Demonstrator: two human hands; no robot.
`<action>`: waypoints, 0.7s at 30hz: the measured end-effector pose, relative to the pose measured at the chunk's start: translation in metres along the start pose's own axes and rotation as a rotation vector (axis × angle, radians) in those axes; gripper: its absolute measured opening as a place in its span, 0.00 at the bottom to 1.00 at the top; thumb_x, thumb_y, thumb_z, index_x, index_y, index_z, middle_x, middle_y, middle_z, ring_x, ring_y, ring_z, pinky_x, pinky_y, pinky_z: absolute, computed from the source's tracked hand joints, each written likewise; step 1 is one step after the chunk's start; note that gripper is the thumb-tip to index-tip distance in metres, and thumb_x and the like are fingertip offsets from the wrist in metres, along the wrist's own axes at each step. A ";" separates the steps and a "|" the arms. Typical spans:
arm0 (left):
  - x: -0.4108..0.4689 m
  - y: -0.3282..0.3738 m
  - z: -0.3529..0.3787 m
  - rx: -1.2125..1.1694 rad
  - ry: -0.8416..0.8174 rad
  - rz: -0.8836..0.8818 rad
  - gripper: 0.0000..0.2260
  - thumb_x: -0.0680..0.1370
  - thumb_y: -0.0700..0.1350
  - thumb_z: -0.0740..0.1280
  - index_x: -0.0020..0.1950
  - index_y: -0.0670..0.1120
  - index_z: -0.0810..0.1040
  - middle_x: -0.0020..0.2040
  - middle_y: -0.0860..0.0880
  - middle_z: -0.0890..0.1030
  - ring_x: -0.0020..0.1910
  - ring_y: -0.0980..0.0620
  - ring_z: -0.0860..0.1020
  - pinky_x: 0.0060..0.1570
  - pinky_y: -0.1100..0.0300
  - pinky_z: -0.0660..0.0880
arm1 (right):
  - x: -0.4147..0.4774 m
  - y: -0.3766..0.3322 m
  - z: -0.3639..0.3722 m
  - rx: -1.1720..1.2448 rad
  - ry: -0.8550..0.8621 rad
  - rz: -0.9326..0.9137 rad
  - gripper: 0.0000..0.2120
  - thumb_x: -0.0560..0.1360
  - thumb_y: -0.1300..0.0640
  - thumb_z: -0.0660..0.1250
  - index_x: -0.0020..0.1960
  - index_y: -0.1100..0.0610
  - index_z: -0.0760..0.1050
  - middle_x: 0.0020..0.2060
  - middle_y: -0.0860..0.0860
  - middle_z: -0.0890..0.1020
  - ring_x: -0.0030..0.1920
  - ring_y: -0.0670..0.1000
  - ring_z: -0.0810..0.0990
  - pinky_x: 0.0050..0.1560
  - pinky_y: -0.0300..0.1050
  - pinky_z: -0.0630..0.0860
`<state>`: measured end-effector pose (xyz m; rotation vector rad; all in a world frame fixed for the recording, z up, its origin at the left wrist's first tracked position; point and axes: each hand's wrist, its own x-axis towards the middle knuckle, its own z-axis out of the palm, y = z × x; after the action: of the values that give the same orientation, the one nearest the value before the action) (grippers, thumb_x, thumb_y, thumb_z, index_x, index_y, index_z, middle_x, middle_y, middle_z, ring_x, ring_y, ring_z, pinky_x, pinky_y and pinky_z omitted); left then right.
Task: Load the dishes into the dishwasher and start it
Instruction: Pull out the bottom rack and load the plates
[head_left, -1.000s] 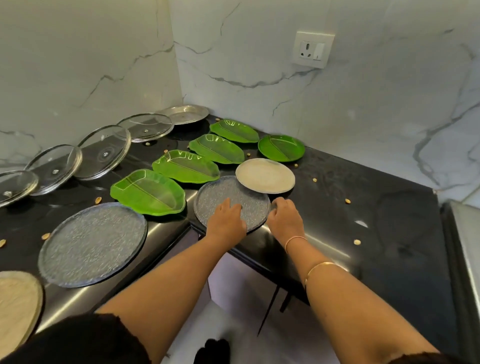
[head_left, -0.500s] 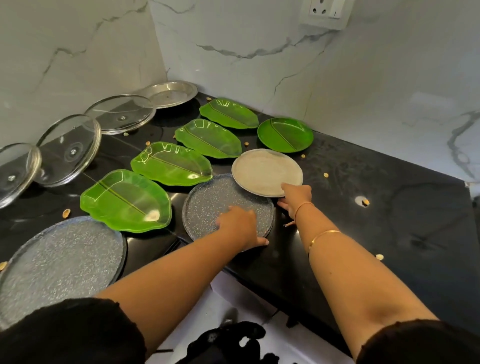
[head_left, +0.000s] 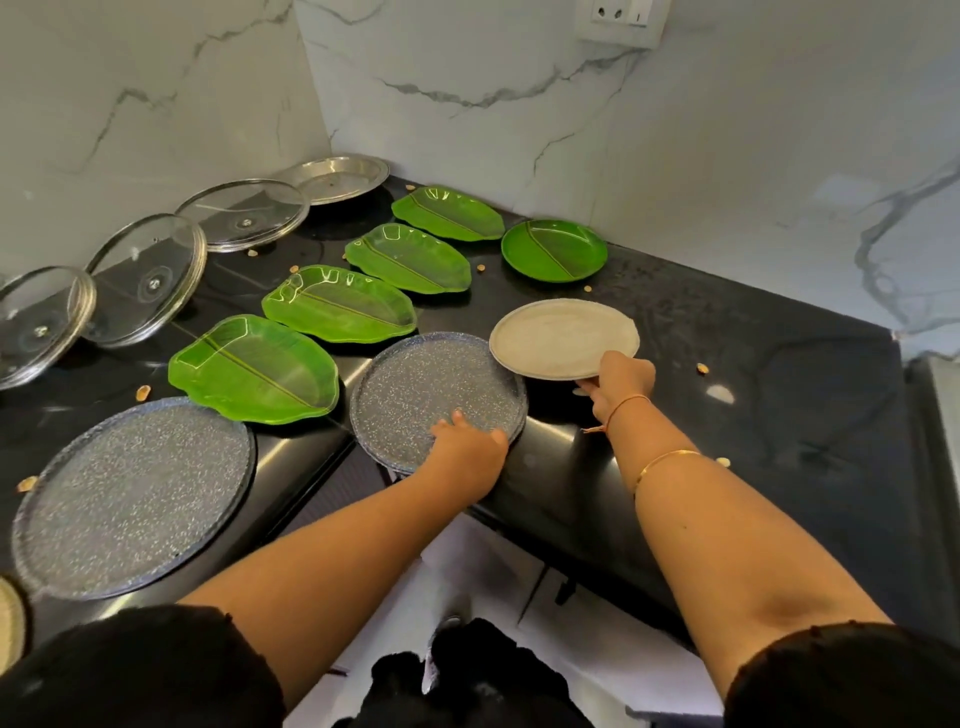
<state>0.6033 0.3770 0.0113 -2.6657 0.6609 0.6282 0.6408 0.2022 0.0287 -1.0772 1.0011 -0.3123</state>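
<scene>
Plates are being gathered at the front edge of the counter (head_left: 753, 405): the left hand (head_left: 467, 447) is curling over the speckled grey plate (head_left: 415, 389), the right hand (head_left: 621, 382) is pinching the rim of the beige plate (head_left: 563, 338) just beside it, and both, I'd say, are needing a level lift next.

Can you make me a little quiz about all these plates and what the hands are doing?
1. True or false: the right hand holds the beige plate by its edge.
2. How many leaf-shaped green plates can you count?
3. The left hand grips which thing? A: a glass lid. B: the speckled grey plate. C: the steel plate.

Key: 1 true; 2 four; 3 B.
</scene>
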 end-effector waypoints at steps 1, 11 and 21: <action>-0.010 0.001 -0.001 0.018 0.007 0.008 0.16 0.82 0.37 0.50 0.69 0.38 0.58 0.69 0.22 0.53 0.69 0.25 0.58 0.66 0.37 0.62 | -0.004 -0.002 -0.009 0.011 0.000 -0.006 0.16 0.76 0.68 0.56 0.63 0.61 0.66 0.55 0.57 0.74 0.47 0.56 0.77 0.43 0.55 0.81; -0.080 0.015 -0.003 -0.095 0.439 0.149 0.10 0.79 0.42 0.57 0.58 0.41 0.72 0.51 0.42 0.79 0.47 0.42 0.78 0.39 0.55 0.68 | -0.077 0.000 -0.081 0.028 0.150 -0.147 0.16 0.76 0.64 0.52 0.64 0.62 0.64 0.56 0.56 0.72 0.51 0.55 0.72 0.48 0.47 0.72; -0.178 0.042 -0.001 -0.539 0.841 0.292 0.07 0.77 0.41 0.61 0.39 0.44 0.67 0.31 0.49 0.70 0.31 0.48 0.68 0.32 0.59 0.61 | -0.167 0.052 -0.166 -0.215 0.260 -0.400 0.13 0.79 0.62 0.54 0.60 0.64 0.69 0.51 0.55 0.74 0.52 0.54 0.73 0.50 0.46 0.70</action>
<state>0.4411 0.4055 0.0904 -3.3478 1.2517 -0.3760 0.4043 0.2388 0.0544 -1.4619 1.0610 -0.6958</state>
